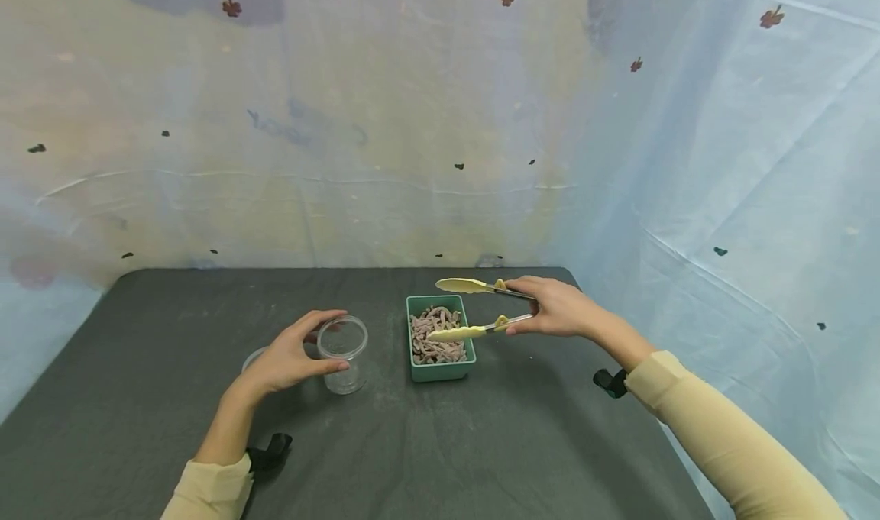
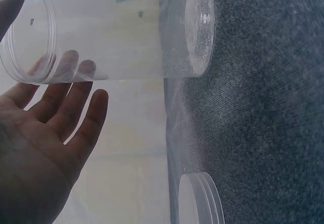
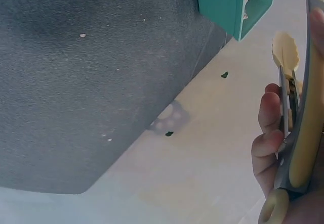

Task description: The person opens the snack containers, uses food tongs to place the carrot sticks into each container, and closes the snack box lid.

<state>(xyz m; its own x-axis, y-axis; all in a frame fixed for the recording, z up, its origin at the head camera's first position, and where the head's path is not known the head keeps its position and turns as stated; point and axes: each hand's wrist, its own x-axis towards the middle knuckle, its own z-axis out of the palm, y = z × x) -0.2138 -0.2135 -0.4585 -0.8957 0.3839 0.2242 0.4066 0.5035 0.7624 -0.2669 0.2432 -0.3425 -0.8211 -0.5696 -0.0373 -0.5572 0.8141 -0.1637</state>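
Note:
My left hand (image 1: 290,358) holds a clear plastic jar (image 1: 345,379) near its open rim, thumb on one side and fingers on the other. The jar looks empty and upright, its base at or close to the table. My right hand (image 1: 562,308) grips yellow-tipped tongs (image 1: 457,334) by the handles, their arms spread apart. The tong tips hover over a green rectangular container (image 1: 441,372), which holds many greyish-pink strips (image 1: 435,323). Nothing shows between the tips. In the right wrist view, the tongs' near arm (image 3: 306,148) hides part of the hand.
A clear round lid (image 2: 201,199) lies on the table left of the jar, mostly behind my left hand in the head view. Small pale crumbs (image 3: 82,35) dot the dark table (image 1: 412,459). A patterned plastic sheet (image 1: 357,123) hangs behind the table and at the right.

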